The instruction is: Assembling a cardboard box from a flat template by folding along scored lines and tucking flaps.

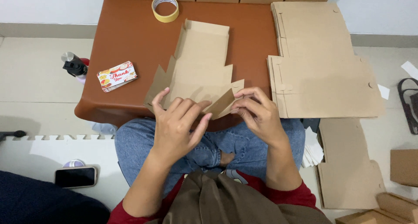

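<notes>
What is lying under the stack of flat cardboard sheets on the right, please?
The stack of flat cardboard sheets rests partly on the brown table, overhanging its right edge. Whatever lies beneath the stack is covered.

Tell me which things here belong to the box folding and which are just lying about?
In use: cardboard box blank, left hand, right hand, stack of flat blanks, brown table.

Lying about: roll of tape, pack of cards, phone, bottle.
</notes>
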